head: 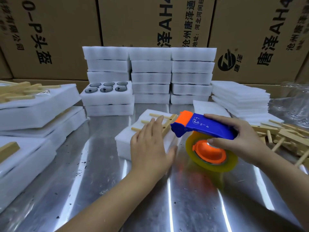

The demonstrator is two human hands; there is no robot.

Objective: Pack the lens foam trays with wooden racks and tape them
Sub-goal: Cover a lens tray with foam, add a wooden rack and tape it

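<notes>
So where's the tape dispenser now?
Head view, right of centre: the right hand grips the tape dispenser, beside the foam tray under the left hand.

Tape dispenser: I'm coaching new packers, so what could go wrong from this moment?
1. The left hand lies flat over the wooden rack on the foam tray, near the front end of the tape dispenser in the right hand; the tape could catch fingers.
2. The rack looks loose, so it may shift if that hand lifts before taping.
</notes>
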